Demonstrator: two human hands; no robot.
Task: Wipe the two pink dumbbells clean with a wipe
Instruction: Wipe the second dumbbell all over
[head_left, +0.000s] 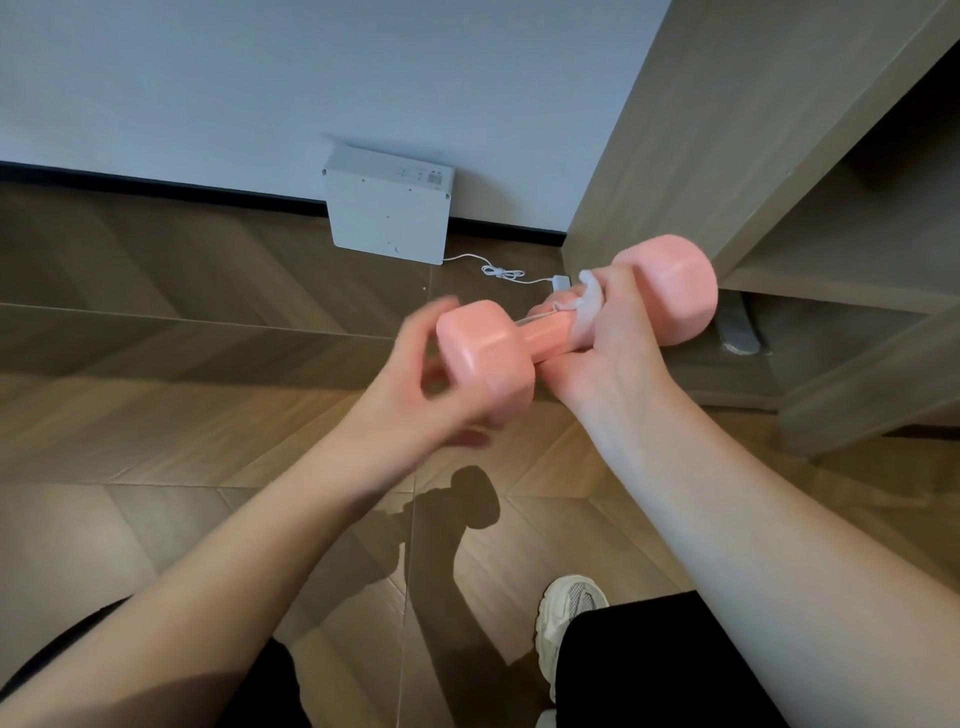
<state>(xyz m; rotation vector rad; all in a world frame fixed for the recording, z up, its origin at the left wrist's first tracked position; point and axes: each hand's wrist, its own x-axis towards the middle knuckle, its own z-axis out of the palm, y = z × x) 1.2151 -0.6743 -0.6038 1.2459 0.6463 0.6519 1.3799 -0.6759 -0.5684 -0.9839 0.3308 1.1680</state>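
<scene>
Wood floor (208, 364), white wall (260, 78), box (387, 208) against it, shelf unit (779, 156) at right. One dumbbell (540, 332) was held in the air above the floor; the second was not in view. Right grip (597, 343) was wrapped round the handle with the wipe (587, 306) pressed under the fingers. Left grip (415, 395) was curled at the near head, blurred, so I couldn't tell if it was clamped. The dumbbell is probably heavy, rigid and smooth-coated, so slippery when wet; best held by a head while wiping the handle.
</scene>
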